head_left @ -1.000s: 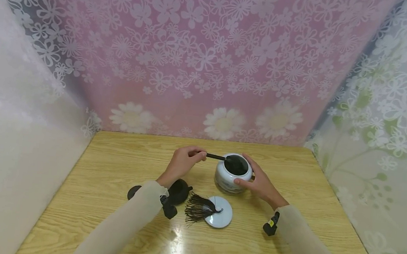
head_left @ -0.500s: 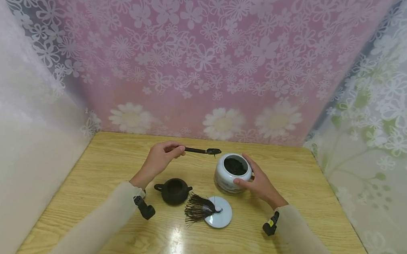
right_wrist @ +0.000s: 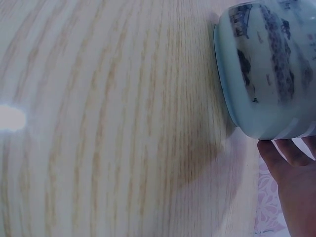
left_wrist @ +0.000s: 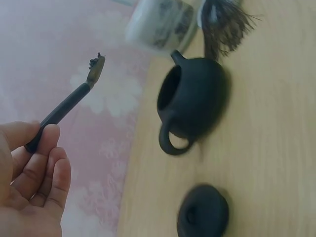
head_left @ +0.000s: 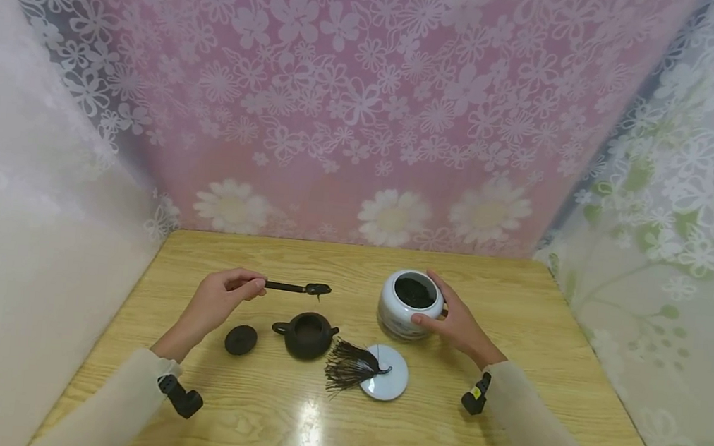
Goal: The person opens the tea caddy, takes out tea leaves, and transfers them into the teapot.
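My left hand (head_left: 212, 302) pinches the dark handle of a tea scoop (left_wrist: 66, 106) near its end. Dark tea leaves (left_wrist: 95, 62) lie heaped on the scoop's tip, which is in the air beyond the teapot in the head view. The small black teapot (head_left: 308, 344) stands uncovered, its spout pointing right. Its round black lid (head_left: 241, 340) rests on the table to the left. With thumb and fingers spread round its side, my right hand (head_left: 459, 325) holds a white porcelain tea jar (head_left: 395, 318). Dark leaves show inside the jar's open mouth.
A white round lid (head_left: 392, 389) lies in front of the jar, with a brown tassel (head_left: 347, 366) partly across it. The wooden table (head_left: 466, 438) meets flowered cloth walls at the back and sides.
The left hand has drawn the scoop out of the jar and carried it left, bringing leaves on its tip. The right hand stays on the jar.
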Demonstrator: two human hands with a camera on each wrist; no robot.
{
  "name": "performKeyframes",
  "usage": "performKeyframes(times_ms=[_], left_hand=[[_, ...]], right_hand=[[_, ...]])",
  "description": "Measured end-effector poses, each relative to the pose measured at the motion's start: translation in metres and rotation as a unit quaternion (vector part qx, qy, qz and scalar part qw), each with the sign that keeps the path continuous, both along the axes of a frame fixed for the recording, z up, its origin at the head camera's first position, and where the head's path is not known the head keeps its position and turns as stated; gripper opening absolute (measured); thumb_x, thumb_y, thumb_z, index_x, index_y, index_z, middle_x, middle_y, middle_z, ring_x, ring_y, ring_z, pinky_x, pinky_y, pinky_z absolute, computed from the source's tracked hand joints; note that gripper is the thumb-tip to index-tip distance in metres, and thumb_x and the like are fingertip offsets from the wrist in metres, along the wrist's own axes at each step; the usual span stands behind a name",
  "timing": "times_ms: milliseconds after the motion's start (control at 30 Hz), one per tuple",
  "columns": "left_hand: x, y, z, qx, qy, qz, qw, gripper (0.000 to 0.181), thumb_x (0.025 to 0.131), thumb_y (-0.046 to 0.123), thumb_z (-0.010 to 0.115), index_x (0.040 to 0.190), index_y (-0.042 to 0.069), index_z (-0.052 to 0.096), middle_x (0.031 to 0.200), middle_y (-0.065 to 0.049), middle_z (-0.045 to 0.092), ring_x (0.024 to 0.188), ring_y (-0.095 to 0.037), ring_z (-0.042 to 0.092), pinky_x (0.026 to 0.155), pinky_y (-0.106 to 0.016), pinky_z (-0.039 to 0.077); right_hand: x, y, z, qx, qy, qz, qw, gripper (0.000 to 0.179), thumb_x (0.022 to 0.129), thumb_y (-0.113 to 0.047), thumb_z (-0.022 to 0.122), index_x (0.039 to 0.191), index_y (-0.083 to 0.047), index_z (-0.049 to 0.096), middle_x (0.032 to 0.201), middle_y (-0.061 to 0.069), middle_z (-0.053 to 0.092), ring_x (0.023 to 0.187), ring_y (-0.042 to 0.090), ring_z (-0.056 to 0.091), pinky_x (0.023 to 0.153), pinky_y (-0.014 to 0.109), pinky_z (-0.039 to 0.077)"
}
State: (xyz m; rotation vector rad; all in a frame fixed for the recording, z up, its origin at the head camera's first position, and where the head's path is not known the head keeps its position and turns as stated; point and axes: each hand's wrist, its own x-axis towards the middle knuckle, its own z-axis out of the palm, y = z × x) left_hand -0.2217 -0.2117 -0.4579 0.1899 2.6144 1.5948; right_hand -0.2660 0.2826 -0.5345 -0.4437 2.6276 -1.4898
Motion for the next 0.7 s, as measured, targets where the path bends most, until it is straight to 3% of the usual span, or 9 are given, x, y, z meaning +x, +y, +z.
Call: performKeyframes(times_ms=[200, 433, 700], left_hand=[[0.012, -0.012, -0.005, -0.027, 0.002, -0.004, 0.9996, 0.042, 0.108, 0.05, 0.067, 0.135, 0.02, 0.076, 0.119, -0.003, 0.081, 0.112, -0.021, 0.075, 0.103, -0.054, 0.06], [0.017, -0.018, -0.015, -0.04, 0.001, -0.011, 0.9991, 0.04, 0.108, 0.046, 0.069, 0.134, 0.017, 0.077, 0.118, -0.004, 0.082, 0.116, -0.035, 0.076, 0.1, -0.052, 0.062], [0.02, -0.017, -0.023, -0.068, 0.008, -0.009, 0.9976, 0.033, 0.107, 0.042, 0.072, 0.131, 0.02, 0.079, 0.118, -0.001, 0.081, 0.113, -0.034, 0.075, 0.09, -0.041, 0.062]], right_hand=[[0.0, 0.001, 0.001, 0.002, 0.001, -0.001, 1.0, 0.104, 0.097, -0.037, 0.087, 0.176, -0.032, 0.019, 0.182, 0.012, 0.02, 0.162, 0.046, 0.033, 0.121, 0.068, 0.044], [0.0, 0.0, 0.001, 0.003, 0.0, -0.001, 1.0, 0.104, 0.097, -0.034, 0.086, 0.177, -0.027, 0.019, 0.182, 0.014, 0.02, 0.16, 0.048, 0.035, 0.121, 0.068, 0.044], [0.0, 0.001, 0.0, 0.001, -0.004, 0.0, 1.0, 0.103, 0.098, -0.035, 0.085, 0.176, -0.031, 0.019, 0.182, 0.012, 0.02, 0.161, 0.047, 0.034, 0.121, 0.068, 0.044]])
